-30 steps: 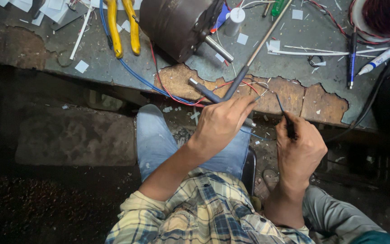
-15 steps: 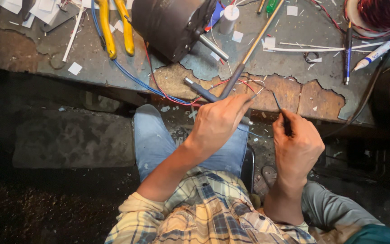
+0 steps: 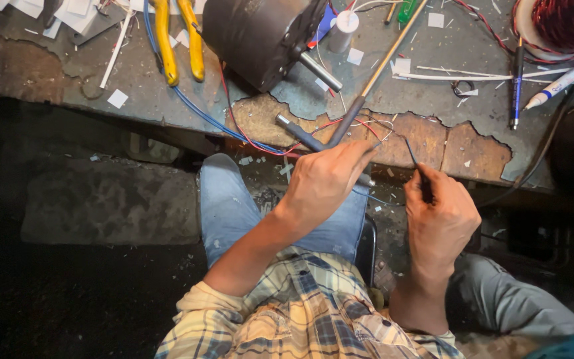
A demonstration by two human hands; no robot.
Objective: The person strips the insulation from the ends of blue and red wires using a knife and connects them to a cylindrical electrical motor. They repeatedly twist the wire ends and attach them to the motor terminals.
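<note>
Fingers of the left hand (image 3: 323,183) pinched thin red and white wires (image 3: 367,126) at the worn grey bench edge (image 3: 433,143), right hand (image 3: 440,216) clamped on a thin dark wire (image 3: 412,151); tugging could likely snap strands toward the dark cylindrical motor (image 3: 260,36).

no packages, signs or screens in view. only label: white printed band on blue-white marker (image 3: 561,81), right side of bench (image 3: 68,86).

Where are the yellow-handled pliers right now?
In the head view, the yellow-handled pliers lie on the workbench at upper left, just left of the dark motor, beyond both hands.
</note>
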